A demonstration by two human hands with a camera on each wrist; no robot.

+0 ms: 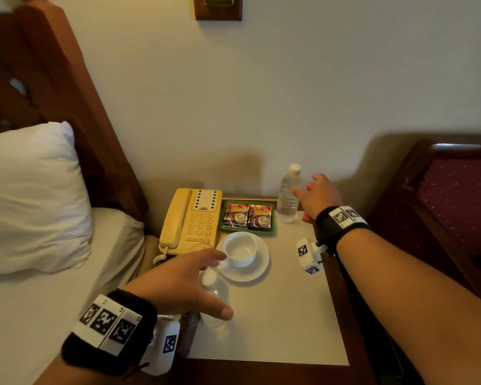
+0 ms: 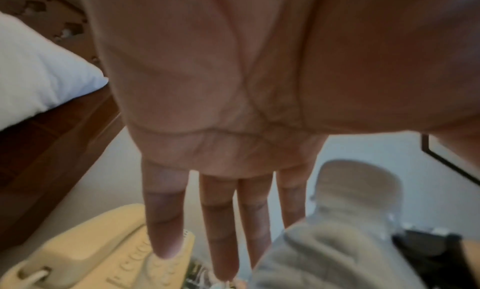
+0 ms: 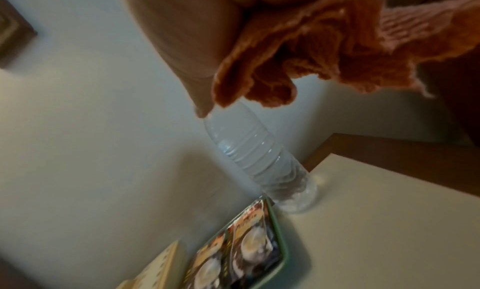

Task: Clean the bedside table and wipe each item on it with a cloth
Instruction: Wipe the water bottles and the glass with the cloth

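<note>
The bedside table (image 1: 283,323) has a white top. A clear water bottle (image 1: 216,297) with a white cap stands at its front left. My left hand (image 1: 222,284) is spread over it, thumb on one side and straight fingers (image 2: 166,221) on the other, not closed; its cap (image 2: 355,190) sits just beside the fingers. A second water bottle (image 1: 288,198) stands upright at the back right. My right hand (image 1: 306,187) holds a bunched orange cloth (image 3: 324,53) in its palm, and one fingertip touches the upper part of that bottle (image 3: 259,160).
A yellow telephone (image 1: 192,220) sits at the back left. Beside it is a green tray (image 1: 272,229) with two coffee sachets. A white cup on a saucer (image 1: 257,270) stands mid-table. A bed with a pillow (image 1: 31,195) lies left, and a chair (image 1: 450,201) stands right.
</note>
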